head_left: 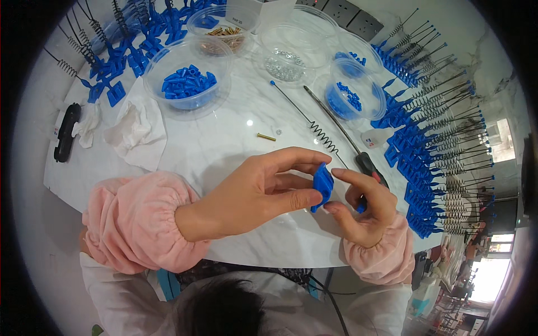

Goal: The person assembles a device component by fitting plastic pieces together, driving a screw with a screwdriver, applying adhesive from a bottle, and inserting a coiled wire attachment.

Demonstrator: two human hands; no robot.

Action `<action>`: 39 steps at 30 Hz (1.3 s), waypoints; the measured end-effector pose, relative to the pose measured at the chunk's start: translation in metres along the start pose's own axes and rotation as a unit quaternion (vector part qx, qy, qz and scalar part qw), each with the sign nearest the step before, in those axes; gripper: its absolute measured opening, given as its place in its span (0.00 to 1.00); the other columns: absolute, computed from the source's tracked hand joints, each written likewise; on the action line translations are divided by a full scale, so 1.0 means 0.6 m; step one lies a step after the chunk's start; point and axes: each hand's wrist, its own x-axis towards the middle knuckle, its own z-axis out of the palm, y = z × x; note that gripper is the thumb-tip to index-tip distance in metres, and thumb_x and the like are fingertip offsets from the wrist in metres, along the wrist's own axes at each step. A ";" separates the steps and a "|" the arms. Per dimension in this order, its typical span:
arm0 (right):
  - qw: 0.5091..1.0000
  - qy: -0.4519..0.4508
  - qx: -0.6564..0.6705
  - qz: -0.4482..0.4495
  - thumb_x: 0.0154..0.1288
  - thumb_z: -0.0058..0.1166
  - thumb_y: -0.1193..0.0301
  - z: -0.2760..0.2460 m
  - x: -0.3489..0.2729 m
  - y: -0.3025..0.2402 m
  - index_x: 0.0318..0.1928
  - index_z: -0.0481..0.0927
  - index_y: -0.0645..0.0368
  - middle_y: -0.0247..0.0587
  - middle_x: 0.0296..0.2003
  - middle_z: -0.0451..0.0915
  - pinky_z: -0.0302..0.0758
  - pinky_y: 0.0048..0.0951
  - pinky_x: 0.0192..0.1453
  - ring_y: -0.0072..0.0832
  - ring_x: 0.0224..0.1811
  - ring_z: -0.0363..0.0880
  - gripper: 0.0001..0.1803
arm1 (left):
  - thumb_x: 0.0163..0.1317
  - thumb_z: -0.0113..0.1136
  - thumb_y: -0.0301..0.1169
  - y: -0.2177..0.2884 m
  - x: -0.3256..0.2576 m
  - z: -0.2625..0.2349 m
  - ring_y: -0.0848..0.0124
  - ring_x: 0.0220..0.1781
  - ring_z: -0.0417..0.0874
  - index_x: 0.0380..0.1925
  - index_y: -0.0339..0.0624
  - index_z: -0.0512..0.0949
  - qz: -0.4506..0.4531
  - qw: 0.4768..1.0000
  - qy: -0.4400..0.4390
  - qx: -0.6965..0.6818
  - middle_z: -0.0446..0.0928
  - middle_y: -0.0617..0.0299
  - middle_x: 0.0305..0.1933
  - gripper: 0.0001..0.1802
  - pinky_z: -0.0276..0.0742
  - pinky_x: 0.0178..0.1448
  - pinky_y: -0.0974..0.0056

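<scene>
1. Fingers (305,197) of left hand (252,193) clamped on blue plastic part (323,185), thumb below and index finger above.
2. Fingers of right hand (364,210) touching same blue plastic part from right side, index fingertip at its upper edge, thumb at its lower edge; a second small blue piece (361,207) tucked in this hand.
3. Blue plastic part held above white marble table (224,140), near front edge, between both hands.
4. Just behind right hand: screwdriver with black handle (367,162), and thin rod with coil spring (314,126) lying on table.
5. Brass screw (266,136) alone on table, well apart from hands.
6. Further back: clear bowl with blue pieces (188,84), other clear bowls with brass and silver small parts.
7. On right: rows of assembled blue parts with springs (437,140).
8. On left: crumpled white tissue (137,126).
</scene>
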 end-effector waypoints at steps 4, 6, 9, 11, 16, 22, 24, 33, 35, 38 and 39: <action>1.000 0.014 0.009 0.003 0.53 0.75 0.72 0.000 0.002 0.003 0.56 0.82 0.60 0.31 0.22 0.75 0.58 0.19 0.23 0.15 0.19 0.63 0.28 | 0.64 0.62 0.16 0.000 0.001 0.004 0.70 0.63 0.77 0.67 0.37 0.68 0.013 1.000 0.017 0.010 0.73 0.59 0.63 0.30 0.75 0.67 0.63; 0.998 -0.008 0.033 0.046 0.54 0.73 0.74 -0.001 0.000 0.000 0.55 0.83 0.60 0.28 0.18 0.69 0.55 0.18 0.23 0.13 0.19 0.60 0.26 | 0.62 0.63 0.15 -0.007 0.002 0.004 0.70 0.63 0.77 0.65 0.36 0.69 0.026 0.999 0.024 0.009 0.73 0.59 0.63 0.30 0.76 0.66 0.62; 0.997 -0.006 0.029 0.074 0.54 0.73 0.73 0.002 -0.002 -0.004 0.54 0.83 0.61 0.25 0.16 0.63 0.51 0.18 0.24 0.11 0.19 0.57 0.25 | 0.61 0.64 0.14 -0.013 0.003 0.003 0.70 0.62 0.78 0.63 0.35 0.70 0.063 0.993 0.025 0.092 0.75 0.58 0.61 0.29 0.76 0.66 0.62; 0.993 -0.011 0.035 0.112 0.53 0.73 0.73 0.001 -0.001 -0.014 0.53 0.83 0.61 0.24 0.16 0.63 0.51 0.18 0.24 0.10 0.19 0.56 0.24 | 0.60 0.65 0.14 -0.013 0.002 0.004 0.71 0.61 0.78 0.64 0.35 0.70 0.050 0.996 0.033 0.065 0.76 0.59 0.61 0.31 0.76 0.66 0.63; 0.985 -0.006 0.025 0.172 0.53 0.74 0.71 0.007 0.003 -0.015 0.46 0.85 0.60 0.22 0.16 0.61 0.50 0.17 0.24 0.10 0.19 0.55 0.20 | 0.59 0.67 0.20 0.002 0.003 -0.010 0.71 0.59 0.78 0.61 0.37 0.75 0.149 0.940 0.097 0.292 0.77 0.61 0.60 0.28 0.74 0.62 0.64; 0.977 -0.024 -0.095 0.191 0.51 0.75 0.69 0.028 0.013 -0.024 0.42 0.85 0.59 0.24 0.16 0.63 0.54 0.18 0.23 0.12 0.18 0.57 0.18 | 0.62 0.63 0.24 0.019 0.021 -0.046 0.67 0.51 0.82 0.51 0.39 0.79 0.328 0.792 0.201 0.474 0.83 0.61 0.51 0.16 0.74 0.54 0.64; 0.974 -0.020 -0.127 0.189 0.51 0.75 0.68 0.034 0.016 -0.027 0.41 0.84 0.60 0.25 0.16 0.63 0.56 0.19 0.23 0.13 0.19 0.59 0.18 | 0.62 0.63 0.23 0.015 0.019 -0.045 0.67 0.51 0.82 0.51 0.38 0.79 0.327 0.784 0.201 0.488 0.82 0.59 0.50 0.16 0.74 0.54 0.64; 0.974 0.034 -0.029 0.222 0.54 0.66 0.76 0.003 0.017 -0.008 0.46 0.82 0.59 0.24 0.20 0.62 0.53 0.19 0.26 0.11 0.22 0.58 0.17 | 0.59 0.65 0.23 0.007 0.014 -0.037 0.64 0.52 0.84 0.49 0.38 0.79 0.318 0.782 0.172 0.508 0.82 0.57 0.48 0.17 0.77 0.53 0.62; 0.971 0.026 -0.030 0.236 0.54 0.67 0.75 0.002 0.015 -0.010 0.45 0.82 0.59 0.26 0.20 0.62 0.54 0.20 0.26 0.13 0.22 0.59 0.16 | 0.57 0.67 0.24 0.001 0.010 -0.036 0.63 0.50 0.84 0.49 0.39 0.78 0.311 0.779 0.161 0.520 0.82 0.58 0.47 0.18 0.76 0.53 0.61; 0.965 -0.098 -0.121 0.211 0.52 0.70 0.71 -0.003 0.013 -0.010 0.44 0.81 0.58 0.30 0.19 0.64 0.57 0.22 0.26 0.18 0.20 0.60 0.18 | 0.53 0.71 0.27 -0.009 0.000 -0.026 0.61 0.48 0.82 0.51 0.41 0.76 0.271 0.767 0.127 0.567 0.80 0.59 0.44 0.24 0.72 0.52 0.60; 0.965 -0.098 -0.122 0.212 0.52 0.70 0.71 -0.002 0.013 -0.009 0.44 0.81 0.58 0.30 0.19 0.64 0.57 0.22 0.26 0.18 0.20 0.60 0.18 | 0.52 0.72 0.28 -0.010 -0.003 -0.021 0.61 0.47 0.81 0.52 0.41 0.75 0.249 0.759 0.108 0.592 0.80 0.60 0.44 0.26 0.71 0.52 0.59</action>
